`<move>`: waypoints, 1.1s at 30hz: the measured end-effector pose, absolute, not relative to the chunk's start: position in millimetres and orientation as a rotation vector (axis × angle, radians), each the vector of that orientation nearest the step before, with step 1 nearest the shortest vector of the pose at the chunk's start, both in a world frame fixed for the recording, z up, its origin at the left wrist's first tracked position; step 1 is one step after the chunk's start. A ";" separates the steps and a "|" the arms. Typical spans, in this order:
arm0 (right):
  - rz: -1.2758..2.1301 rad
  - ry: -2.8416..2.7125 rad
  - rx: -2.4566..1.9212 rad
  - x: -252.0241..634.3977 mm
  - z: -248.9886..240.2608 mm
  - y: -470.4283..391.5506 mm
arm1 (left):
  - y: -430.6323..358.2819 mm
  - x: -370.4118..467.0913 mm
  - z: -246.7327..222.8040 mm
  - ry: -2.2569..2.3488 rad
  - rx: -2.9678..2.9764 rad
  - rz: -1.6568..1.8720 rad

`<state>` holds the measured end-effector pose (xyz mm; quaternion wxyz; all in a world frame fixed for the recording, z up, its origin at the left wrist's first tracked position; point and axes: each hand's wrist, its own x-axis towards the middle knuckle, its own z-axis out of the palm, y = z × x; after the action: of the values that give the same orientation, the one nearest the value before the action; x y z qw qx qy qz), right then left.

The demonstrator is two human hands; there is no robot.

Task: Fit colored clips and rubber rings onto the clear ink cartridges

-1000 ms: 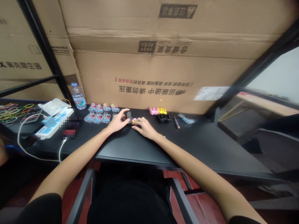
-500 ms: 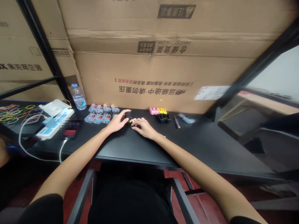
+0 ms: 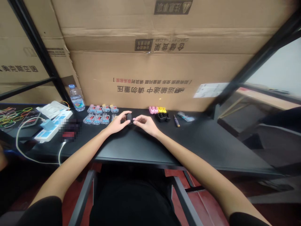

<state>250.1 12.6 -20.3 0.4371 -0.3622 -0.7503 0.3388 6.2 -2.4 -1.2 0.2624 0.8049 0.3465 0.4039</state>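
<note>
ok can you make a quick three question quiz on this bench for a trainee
1. Multiple choice: what is between the thumb and index finger of the left hand? (a) a charging cable (b) a black plastic block (c) a bottle cap
2. True or false: the water bottle is to the left of the clear plastic pieces.
3. Short answer: which three colours are the moulded plastic parts grouped just left of the screwdriver?

Key: 1. b; 2. true; 3. pink, yellow and black.
</note>
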 end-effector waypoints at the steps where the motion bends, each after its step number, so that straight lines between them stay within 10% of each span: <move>1: 0.880 -1.848 -0.892 250.1 -20.8 12.7 | -3.2 6.9 -0.9 0.923 2.181 1.082; 33: 1.055 -1.750 -0.828 245.5 -17.1 10.1 | -5.2 9.7 -2.9 0.851 2.139 0.991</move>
<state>245.5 10.1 -17.1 0.4515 -0.3350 -0.7083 0.4269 9.7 -5.2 -2.9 0.3124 0.8107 0.3227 0.3755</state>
